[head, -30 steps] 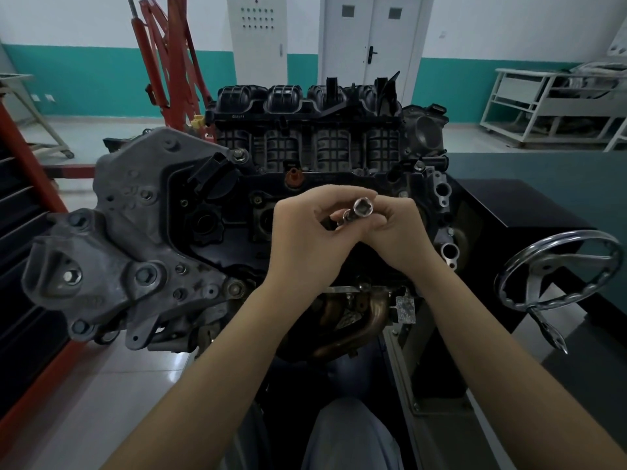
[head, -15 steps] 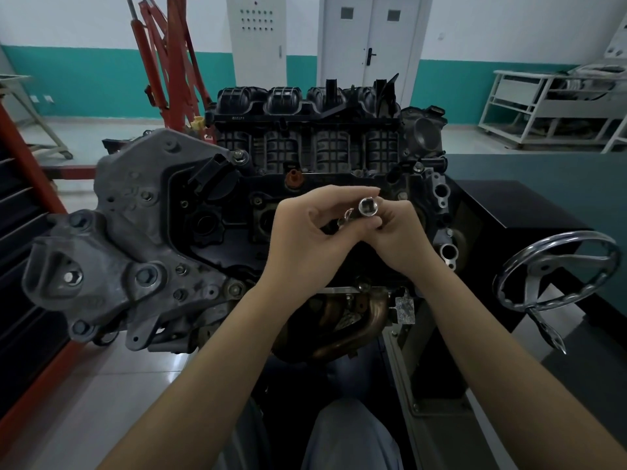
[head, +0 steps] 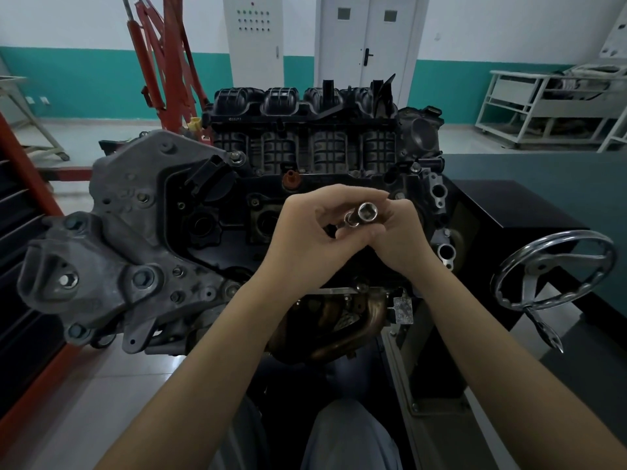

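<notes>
- The right hand [head: 398,240] pinches the socket [head: 367,212] between curled fingers and thumb, at mid-frame.
- The left hand [head: 305,242], fingers arched close, pinches a smaller chrome piece [head: 349,219] that touches the socket's left side.
- Compared with a second ago, the socket's open end faces the camera more squarely.
- The socket sits between both hands' fingertips, in front of the engine [head: 135,232].

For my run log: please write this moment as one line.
left hand: holds socket | right hand: holds socket | place: in front of engine
</notes>
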A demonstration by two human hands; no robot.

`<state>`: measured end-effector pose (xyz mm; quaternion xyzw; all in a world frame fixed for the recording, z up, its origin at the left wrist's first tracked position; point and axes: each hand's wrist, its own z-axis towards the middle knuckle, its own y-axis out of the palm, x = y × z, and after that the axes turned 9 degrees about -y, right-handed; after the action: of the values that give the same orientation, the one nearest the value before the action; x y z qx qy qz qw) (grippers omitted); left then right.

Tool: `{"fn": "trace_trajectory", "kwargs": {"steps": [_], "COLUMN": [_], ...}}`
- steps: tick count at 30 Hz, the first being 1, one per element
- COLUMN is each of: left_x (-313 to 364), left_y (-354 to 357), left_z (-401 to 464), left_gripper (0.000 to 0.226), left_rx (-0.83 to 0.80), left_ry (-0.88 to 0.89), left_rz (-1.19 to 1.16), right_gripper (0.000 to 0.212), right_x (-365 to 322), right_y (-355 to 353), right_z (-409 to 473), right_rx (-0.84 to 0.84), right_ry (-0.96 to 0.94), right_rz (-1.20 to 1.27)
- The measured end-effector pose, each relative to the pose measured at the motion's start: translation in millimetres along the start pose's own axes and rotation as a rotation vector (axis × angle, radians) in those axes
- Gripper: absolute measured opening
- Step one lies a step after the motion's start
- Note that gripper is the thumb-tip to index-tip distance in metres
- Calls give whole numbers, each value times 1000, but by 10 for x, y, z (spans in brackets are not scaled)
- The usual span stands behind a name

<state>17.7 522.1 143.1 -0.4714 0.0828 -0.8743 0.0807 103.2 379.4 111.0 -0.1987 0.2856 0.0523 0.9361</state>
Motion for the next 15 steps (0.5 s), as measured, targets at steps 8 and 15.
{"fn": "trace_trajectory", "kwargs": {"steps": [8,15], "left_x": [1,37], "left_y": [37,43], "left_z": [-1,-2], "left_gripper": [30,30], "left_rx": [68,156], "left_ry": [1,45], "left_rz": [-18,113], "right_gripper": [29,20], "right_x": [-63,-5], "right_y": [28,5], "right_z": [9,9], "right_rx": [-73,-14], "right_ry": [-2,-12], "right_rz": [21,8]}}
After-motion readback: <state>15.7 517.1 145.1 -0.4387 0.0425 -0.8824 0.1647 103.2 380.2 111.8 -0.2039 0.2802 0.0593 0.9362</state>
